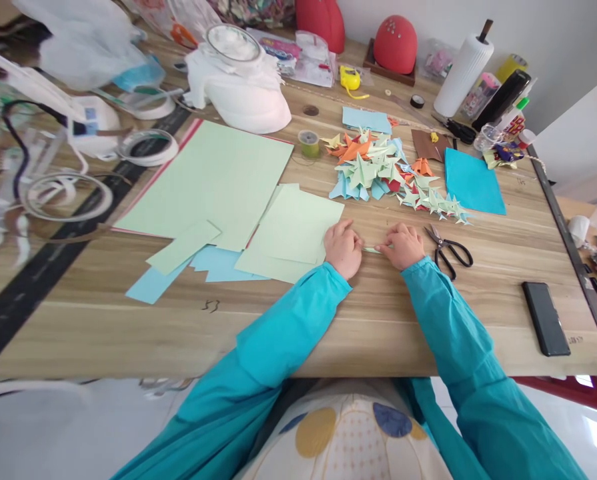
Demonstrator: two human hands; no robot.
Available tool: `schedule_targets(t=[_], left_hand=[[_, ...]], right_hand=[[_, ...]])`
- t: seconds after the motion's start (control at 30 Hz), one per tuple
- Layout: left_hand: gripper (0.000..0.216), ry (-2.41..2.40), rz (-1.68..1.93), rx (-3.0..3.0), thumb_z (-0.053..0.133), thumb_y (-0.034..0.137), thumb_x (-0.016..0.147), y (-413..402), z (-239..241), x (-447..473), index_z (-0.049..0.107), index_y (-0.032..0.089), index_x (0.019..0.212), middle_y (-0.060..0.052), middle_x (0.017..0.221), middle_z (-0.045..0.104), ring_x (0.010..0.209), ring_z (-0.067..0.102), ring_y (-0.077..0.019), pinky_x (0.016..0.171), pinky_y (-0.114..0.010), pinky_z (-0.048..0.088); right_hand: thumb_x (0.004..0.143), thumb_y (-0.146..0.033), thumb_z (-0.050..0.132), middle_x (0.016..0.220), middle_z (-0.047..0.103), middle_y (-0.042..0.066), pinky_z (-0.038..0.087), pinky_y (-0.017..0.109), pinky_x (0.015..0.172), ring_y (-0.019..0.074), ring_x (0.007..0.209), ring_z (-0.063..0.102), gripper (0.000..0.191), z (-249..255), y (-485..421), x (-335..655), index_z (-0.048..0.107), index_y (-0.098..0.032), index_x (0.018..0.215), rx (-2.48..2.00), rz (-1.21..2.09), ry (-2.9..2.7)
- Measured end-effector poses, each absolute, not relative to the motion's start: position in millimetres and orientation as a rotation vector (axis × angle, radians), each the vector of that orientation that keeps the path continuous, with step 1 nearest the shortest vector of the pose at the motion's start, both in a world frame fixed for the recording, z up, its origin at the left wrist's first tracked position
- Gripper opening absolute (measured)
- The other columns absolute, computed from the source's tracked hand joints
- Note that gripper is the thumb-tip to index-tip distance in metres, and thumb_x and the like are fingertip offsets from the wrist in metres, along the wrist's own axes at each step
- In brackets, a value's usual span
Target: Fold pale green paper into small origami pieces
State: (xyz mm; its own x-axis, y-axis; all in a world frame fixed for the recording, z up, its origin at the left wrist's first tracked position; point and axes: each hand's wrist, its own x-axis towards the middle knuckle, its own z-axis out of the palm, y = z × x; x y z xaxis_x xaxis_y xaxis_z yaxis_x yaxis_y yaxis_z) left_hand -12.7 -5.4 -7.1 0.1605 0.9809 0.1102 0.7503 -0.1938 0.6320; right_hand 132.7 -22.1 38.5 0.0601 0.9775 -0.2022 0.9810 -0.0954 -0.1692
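Both hands rest on the wooden table with a small folded piece of pale green paper [371, 250] stretched between them. My left hand [343, 249] is closed, its fingertips on the paper's left end. Pinching the right end is my right hand [402, 246], fingers curled. Much of the folded piece is hidden under the fingers. Pale green paper sheets [298, 227] lie beside my left hand. Just right of my right hand are black-handled scissors [448, 251]. Beyond the hands sits a pile of folded paper stars [373, 167] in green, orange, blue and red.
A large green sheet [218, 173] and blue paper strips [158, 281] lie left. A thread spool [309, 143], blue paper squares [473, 180] and a yellow tape measure [349, 78] are farther back. A phone [545, 319] lies right. Tape rolls [148, 147] and plastic bags crowd the far left.
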Motion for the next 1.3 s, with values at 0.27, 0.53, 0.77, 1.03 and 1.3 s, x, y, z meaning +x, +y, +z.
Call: schedule_targets(t=[0.27, 0.53, 0.77, 1.03, 1.3], left_hand=[[0.014, 1.646, 0.714, 2.063, 0.057, 0.027, 0.076, -10, -8, -10, 0.062, 0.018, 0.066, -0.009, 0.127, 0.048, 0.12, 0.038, -0.0276, 0.103, -0.041, 0.027], [0.009, 1.624, 0.96, 1.924, 0.055, 0.025, 0.078, -10, -9, -14, 0.055, 0.02, 0.07, -0.007, 0.115, 0.056, 0.113, 0.046, -0.022, 0.1, -0.039, 0.032], [0.018, 1.393, 1.0, 1.498, 0.052, 0.034, 0.079, -27, -8, -12, 0.055, 0.019, 0.069, -0.002, 0.065, 0.064, 0.064, 0.061, -0.016, 0.066, -0.03, 0.049], [0.03, 1.137, 0.998, 1.358, 0.057, 0.038, 0.077, -34, -8, -7, 0.069, 0.018, 0.095, -0.005, 0.095, 0.071, 0.088, 0.065, -0.0211, 0.081, -0.033, 0.051], [0.039, 0.929, 1.027, 1.079, 0.07, 0.038, 0.065, -33, 7, -10, 0.071, 0.014, 0.096, -0.006, 0.095, 0.071, 0.091, 0.064, -0.0237, 0.084, -0.034, 0.05]], right_hand=[[0.082, -0.04, 0.053, 0.112, 0.054, 0.006, 0.036, 0.042, 0.087, 0.0266, 0.107, 0.042, 0.023, 34, -26, 134, 0.07, -0.024, 0.08, 2.293, -0.393, 2.134], [0.083, -0.037, 0.052, 0.11, 0.054, 0.005, 0.034, 0.039, 0.087, 0.0245, 0.104, 0.043, 0.021, 20, -35, 136, 0.069, -0.025, 0.083, 2.392, -0.305, 2.194], [0.082, -0.038, 0.054, 0.103, 0.06, 0.005, 0.032, 0.036, 0.091, 0.0211, 0.1, 0.047, 0.023, 0, -45, 134, 0.069, -0.022, 0.074, 2.705, -0.293, 2.306], [0.084, -0.033, 0.049, 0.096, 0.063, 0.008, 0.039, 0.034, 0.089, 0.0188, 0.096, 0.057, 0.025, 4, -52, 117, 0.066, -0.018, 0.074, 3.026, -0.686, 2.404], [0.081, -0.035, 0.054, 0.092, 0.062, 0.009, 0.045, 0.035, 0.084, 0.0207, 0.095, 0.058, 0.023, 10, -64, 107, 0.069, -0.019, 0.074, 2.927, -1.313, 2.742]])
